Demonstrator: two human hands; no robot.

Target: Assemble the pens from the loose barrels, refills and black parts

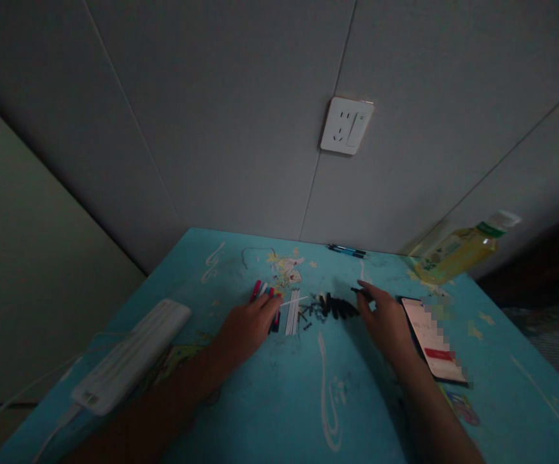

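Note:
My left hand [250,320] is closed, with a thin white pen refill [295,301] sticking out from its fingertips to the right. Under and beside those fingers lie several red, white and dark pen barrels [256,290]. A row of white refills [292,317] lies just right of the hand. My right hand [382,314] pinches a small black pen part [362,292] above the table. Between the hands are a heap of black pen pieces [340,307] and a scatter of tiny dark parts [307,314].
Two blue-black pens [347,250] lie by the wall. A white power strip [132,354] with a cable is at the left. A phone [431,338] lies beside my right forearm. A bottle of yellow liquid [458,251] stands at the right back on the blue patterned table [279,399].

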